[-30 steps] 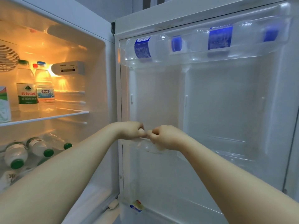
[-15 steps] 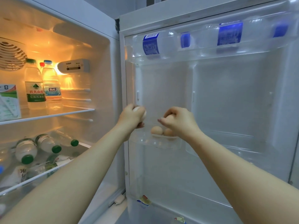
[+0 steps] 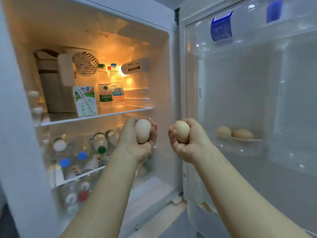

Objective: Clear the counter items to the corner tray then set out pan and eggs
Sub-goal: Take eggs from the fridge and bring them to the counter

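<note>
I stand at the open fridge with an egg in each hand, both held up at the middle of the frame in front of the lit compartment. My left hand cups the pale egg, fingers curled round its far side and clamped lightly on the shell; my right hand holds the brown egg the same way, fingers wrapped over it. The hands are near each other but apart, and the eggs do not touch. The spare eggs sit in the door rack at the right of the frame, just beside my right hand. Behind my left hand are the glass shelf, the water bottles and the milk carton. Neither pan nor tabletop is in view, so I judge this as the fetching part of setting out the eggs. To do it well I should keep the grip soft and even, palms under the shells rather than fingertips squeezing, and keep the two eggs from knocking together. With both hands full, the door is the snag: I would nudge it with an elbow or forearm, then carry the eggs low and set them where they cannot roll
</note>
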Tool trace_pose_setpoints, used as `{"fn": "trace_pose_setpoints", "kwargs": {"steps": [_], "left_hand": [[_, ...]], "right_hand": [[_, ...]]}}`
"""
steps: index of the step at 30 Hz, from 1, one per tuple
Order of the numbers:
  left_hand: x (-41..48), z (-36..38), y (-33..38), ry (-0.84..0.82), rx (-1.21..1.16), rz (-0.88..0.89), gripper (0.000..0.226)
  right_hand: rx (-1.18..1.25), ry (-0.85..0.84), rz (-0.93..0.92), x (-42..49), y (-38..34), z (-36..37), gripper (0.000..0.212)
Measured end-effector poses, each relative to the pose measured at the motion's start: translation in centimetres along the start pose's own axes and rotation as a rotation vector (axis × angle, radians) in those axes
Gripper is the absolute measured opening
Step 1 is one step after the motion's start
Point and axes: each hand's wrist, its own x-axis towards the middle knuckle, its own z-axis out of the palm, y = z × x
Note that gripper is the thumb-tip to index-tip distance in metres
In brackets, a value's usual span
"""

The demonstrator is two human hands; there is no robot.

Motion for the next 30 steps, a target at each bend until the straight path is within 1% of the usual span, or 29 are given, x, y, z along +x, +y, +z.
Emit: {"fn": "trace_pose_setpoints", "kwargs": {"steps": [2,6,8,9,11,14,19,20,24,27,28,30], "left_hand": [[-1.0,-1.8,0.3,0.053,-0.042,0.043,0.012],[-4.0,-6.1,0.7,0.201,-0.152,0.213,0.009],[-6.3,-8.0,0.5,0.312,-0.231,0.319,0.009],[-7.0,-8.4,0.2,0.336,-0.26,0.339,0.009],[-9.9,-10.0,-0.2,0.443,-0.318,0.438,0.013],[-15.1,-11.6,-1.2,0.57,-0.38,0.593,0.017],[-25.7,-12.7,-4.2,0.745,-0.41,0.869,0.016],[-28.9,-12.7,-5.3,0.796,-0.424,0.95,0.017],[-38.4,-11.6,-9.4,0.936,-0.479,1.139,0.017],[-46.6,-9.9,-14.1,1.05,-0.529,1.33,0.015],[-47.9,-9.3,-15.0,1.069,-0.531,1.353,0.016],[-53.2,-7.5,-18.8,1.129,-0.554,1.474,0.018]], "right_hand": [[0.049,-0.008,0.095,0.5,2.1,0.1,0.02],[0.012,-0.111,0.331,0.7,7.5,0.1,0.018],[-0.044,-0.136,0.451,0.3,10.1,0.0,0.018],[-0.053,-0.144,0.472,0.1,10.8,-0.2,0.019],[-0.098,-0.177,0.58,-1.4,13.1,-0.3,0.019],[-0.169,-0.256,0.72,-4.1,15.9,-0.7,0.021],[-0.252,-0.402,0.979,-11.5,20.4,-1.7,0.021],[-0.295,-0.432,1.056,-14.3,21.4,-2.0,0.021],[-0.405,-0.518,1.269,-23.3,24.1,-4.0,0.021],[-0.499,-0.625,1.438,-31.9,24.8,-6.5,0.02],[-0.497,-0.636,1.473,-33.4,24.8,-7.0,0.02],[-0.547,-0.7,1.58,-39.3,24.3,-9.2,0.02]]}}
